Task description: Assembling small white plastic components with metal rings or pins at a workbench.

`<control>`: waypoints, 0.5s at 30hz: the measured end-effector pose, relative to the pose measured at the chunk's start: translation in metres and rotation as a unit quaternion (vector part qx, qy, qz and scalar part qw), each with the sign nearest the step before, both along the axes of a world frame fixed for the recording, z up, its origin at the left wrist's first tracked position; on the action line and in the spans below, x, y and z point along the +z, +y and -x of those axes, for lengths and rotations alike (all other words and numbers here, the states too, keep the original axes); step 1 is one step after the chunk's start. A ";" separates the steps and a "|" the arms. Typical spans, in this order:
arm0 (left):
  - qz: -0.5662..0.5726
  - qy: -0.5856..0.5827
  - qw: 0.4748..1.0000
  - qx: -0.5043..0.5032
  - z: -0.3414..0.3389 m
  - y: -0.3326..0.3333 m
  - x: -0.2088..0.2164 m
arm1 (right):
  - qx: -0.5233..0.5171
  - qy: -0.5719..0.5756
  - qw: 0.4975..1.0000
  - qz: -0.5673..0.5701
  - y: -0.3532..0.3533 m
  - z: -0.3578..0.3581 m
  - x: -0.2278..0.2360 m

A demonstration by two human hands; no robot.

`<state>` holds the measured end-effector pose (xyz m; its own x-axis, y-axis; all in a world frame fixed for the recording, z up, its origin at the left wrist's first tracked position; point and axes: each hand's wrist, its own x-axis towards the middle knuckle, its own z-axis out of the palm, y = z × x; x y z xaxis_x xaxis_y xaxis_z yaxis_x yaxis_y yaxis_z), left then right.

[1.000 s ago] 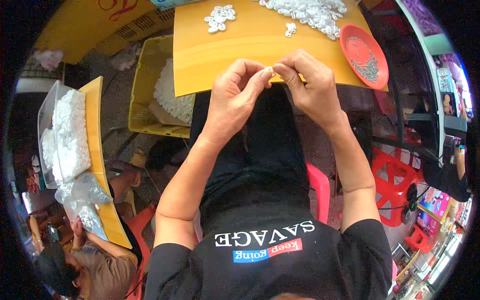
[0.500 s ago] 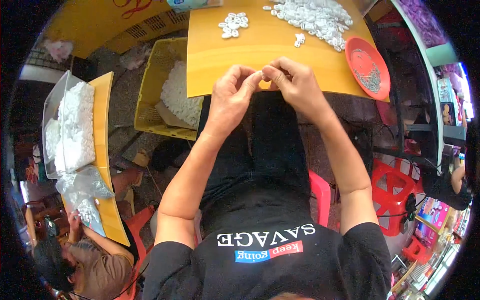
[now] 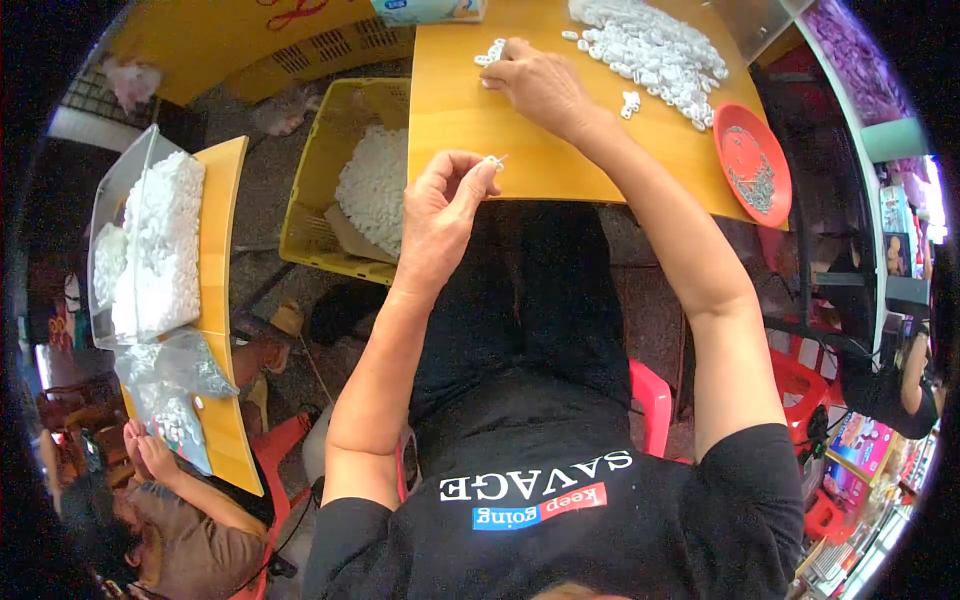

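My left hand [image 3: 440, 213] is closed in a pinch near the front edge of the table. Between its thumb and forefinger is a small white plastic piece [image 3: 494, 163], with a thin pin sticking out to the right. My right hand [image 3: 545, 85] reaches over a small group of white oval pieces [image 3: 492, 52] and covers most of them. Its fingers are curled together at the pieces; what is between the fingertips is hidden. A large heap of similar white pieces [image 3: 655, 45] lies farther back, with a small cluster [image 3: 630, 103] in front of it.
A red dish [image 3: 724, 135] of small metal pins stands at the table's right edge. Left of the yellow table [image 3: 450, 125] is a yellow crate [image 3: 320, 160] of white pieces. Farther left, a person [image 3: 190, 520] sits by a clear bin [image 3: 120, 240] and plastic bags [image 3: 165, 375].
My hands were together at the table's front edge. My right hand has moved away to the far-left group of pieces; my left still pinches a white piece, now showing a pin.
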<state>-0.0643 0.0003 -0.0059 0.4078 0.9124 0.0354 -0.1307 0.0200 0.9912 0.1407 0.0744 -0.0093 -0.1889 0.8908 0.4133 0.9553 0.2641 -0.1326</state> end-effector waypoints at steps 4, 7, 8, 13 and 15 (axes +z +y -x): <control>0.002 -0.005 1.000 0.005 0.004 0.003 -0.002 | 0.018 -0.002 1.000 -0.022 -0.001 0.004 -0.002; 0.008 0.000 1.000 0.000 0.003 0.004 0.001 | 0.038 -0.028 0.999 -0.026 -0.010 0.002 -0.003; 0.014 -0.004 1.000 0.002 0.002 0.003 0.002 | 0.050 0.044 0.996 -0.052 -0.014 0.001 -0.003; 0.015 -0.033 0.999 -0.002 -0.008 -0.001 0.004 | -0.020 0.530 0.841 0.104 -0.065 0.003 0.024; 0.003 -0.087 0.996 -0.007 -0.016 -0.005 0.008 | -0.012 0.596 0.792 0.131 -0.085 0.000 0.026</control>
<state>-0.0481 -0.0046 0.0019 0.4086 0.9070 0.1020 -0.3008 0.0283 0.9533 0.1406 -0.0104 0.0164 0.2157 0.9727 0.0859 0.1137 0.0623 -0.9916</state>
